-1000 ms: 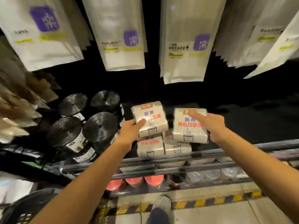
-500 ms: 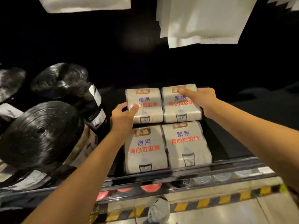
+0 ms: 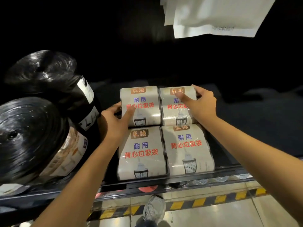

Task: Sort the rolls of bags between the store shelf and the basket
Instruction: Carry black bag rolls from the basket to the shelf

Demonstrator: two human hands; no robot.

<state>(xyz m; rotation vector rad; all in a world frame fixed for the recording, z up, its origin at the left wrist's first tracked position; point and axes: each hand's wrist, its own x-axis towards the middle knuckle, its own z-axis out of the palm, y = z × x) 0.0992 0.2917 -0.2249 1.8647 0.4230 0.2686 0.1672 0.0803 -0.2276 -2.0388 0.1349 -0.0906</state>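
- Dark store shelf [image 3: 229,172] with a metal front rail: carries all the rolls.
- Two large glossy black plastic bag rolls [image 3: 31,135]: lie at the shelf's left, one behind the other.
- Four white film-wrapped bag rolls [image 3: 142,153], printed blue and red: set two by two at the shelf's centre, touching.
- Left hand [image 3: 114,122]: fingers [image 3: 114,106] clamped round the rear left white roll [image 3: 144,112], thumb on its label.
- Right hand [image 3: 201,104]: fingers clamped round the rear right white roll [image 3: 173,115], thumb on its label.
- Grey shoe [image 3: 155,208]: on the floor below the rail.
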